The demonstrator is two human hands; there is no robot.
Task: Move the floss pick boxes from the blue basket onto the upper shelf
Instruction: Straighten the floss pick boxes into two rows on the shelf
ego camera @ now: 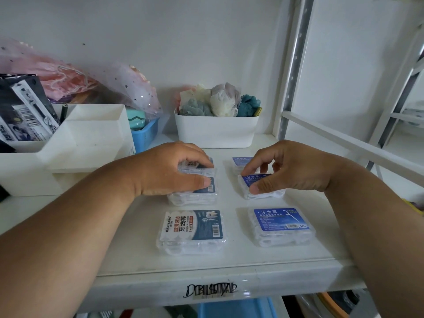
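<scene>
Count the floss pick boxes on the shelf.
6, in two columns. Left: front box, middle box, back box under the left hand. Right: front box, middle box in the right hand, back box.

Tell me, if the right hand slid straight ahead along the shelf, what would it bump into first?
Probably the rear blue-label floss box just beyond the right hand, well before the white tub; depth is hard to judge.
</scene>
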